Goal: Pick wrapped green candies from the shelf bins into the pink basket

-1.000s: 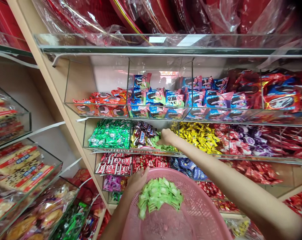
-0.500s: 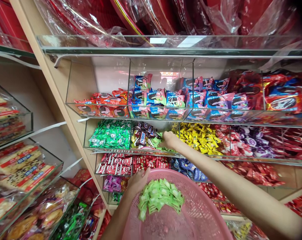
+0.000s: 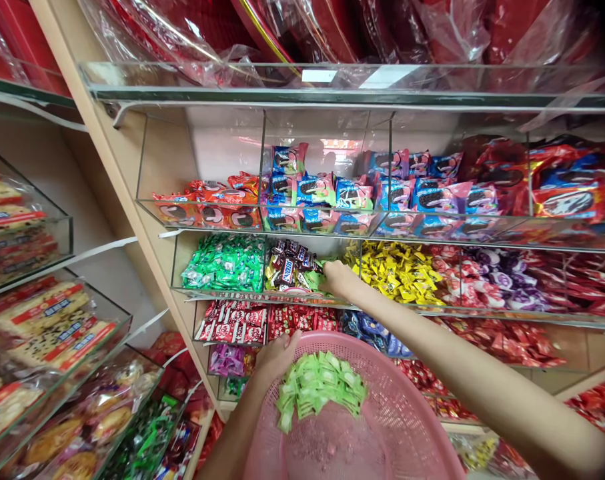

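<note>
My left hand [image 3: 278, 355] grips the near-left rim of a pink plastic basket [image 3: 412, 413], which is tilted towards me. Inside lies a pile of light green wrapped candies [image 3: 325, 383]. My right hand [image 3: 338, 280] reaches into a clear shelf compartment, its fingers curled down among light green packets [image 3: 313, 279]; what they hold is hidden. Snickers bars [image 3: 287, 267] lie just left of that hand in the same compartment. To its right is a heap of yellow wrapped candies [image 3: 399, 270].
Green wrapped candies [image 3: 225, 263] fill the compartment on the left. Above, a glass-fronted shelf holds blue cookie packs [image 3: 315, 190]. Red-and-white packets [image 3: 232, 322] sit on the shelf below. A wooden upright [image 3: 117, 193] separates another rack with packaged crackers [image 3: 52, 320] at left.
The view has shifted slightly, so the left rack and shelves sit a little further right and higher. Both hands keep nearly the same places, and the basket pile looks unchanged.
</note>
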